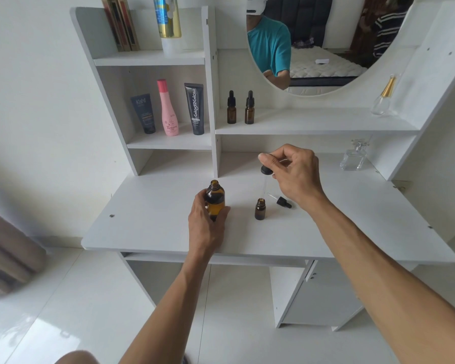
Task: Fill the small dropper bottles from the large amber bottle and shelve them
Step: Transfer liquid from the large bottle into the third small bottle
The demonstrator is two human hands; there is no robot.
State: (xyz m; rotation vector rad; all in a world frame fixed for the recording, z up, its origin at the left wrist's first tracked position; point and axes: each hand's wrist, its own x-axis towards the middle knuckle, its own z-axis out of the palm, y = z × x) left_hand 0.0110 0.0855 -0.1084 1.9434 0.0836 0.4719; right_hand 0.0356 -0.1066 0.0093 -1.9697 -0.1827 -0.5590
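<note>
One white laminate vanity desk [155, 227]. One large amber glass bottle [215, 197], uncapped, upright on it, left hand [206, 224] wrapped round its body. Three small amber dropper bottles: two capped on the mirror shelf [231, 107] [249, 108], one open on the desk [260, 209], just right of the large one. Two black droppers: one pinched in right hand [292, 170], glass tip hanging above the open small bottle; one lying beside it [281, 200].

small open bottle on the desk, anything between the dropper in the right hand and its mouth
Nothing visible does. The dropper pinched in the right hand hangs above the small open bottle, its glass tube pointing down toward the uncapped mouth. The loose dropper cap lies on the desk to the right, clear of that path.
</note>
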